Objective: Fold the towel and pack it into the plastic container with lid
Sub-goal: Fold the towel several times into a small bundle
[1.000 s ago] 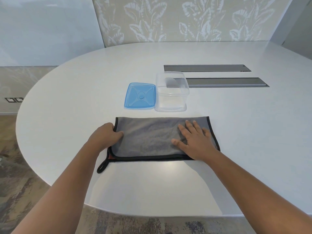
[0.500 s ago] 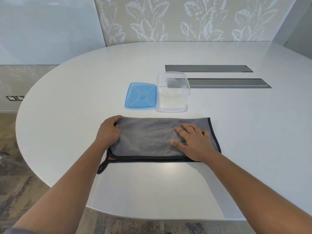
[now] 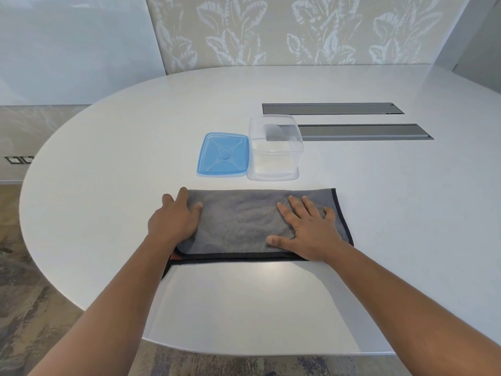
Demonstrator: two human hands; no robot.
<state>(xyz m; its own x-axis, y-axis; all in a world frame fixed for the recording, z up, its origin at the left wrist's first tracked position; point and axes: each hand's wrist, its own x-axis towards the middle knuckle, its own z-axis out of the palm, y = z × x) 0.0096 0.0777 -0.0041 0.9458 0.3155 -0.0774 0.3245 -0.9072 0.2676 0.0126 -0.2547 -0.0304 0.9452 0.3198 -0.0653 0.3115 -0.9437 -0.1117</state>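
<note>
Head view looks forward and down, close over the table (image 3: 108, 164).

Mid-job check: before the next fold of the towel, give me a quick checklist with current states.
1. Gray towel flat on the white table: ok.
2. Left hand on the towel's left end: ok.
3. Right hand pressing the right part flat: ok.
4. Clear container open, nothing inside: ok.
5. Blue lid off, beside the container: ok.
6. Folded edges aligned: cannot tell.

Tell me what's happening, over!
Left hand curled on towel's left end, right hand flat on it. Grey towel folded on table. Container open, blue lid beside it. Nothing blocking.
</note>
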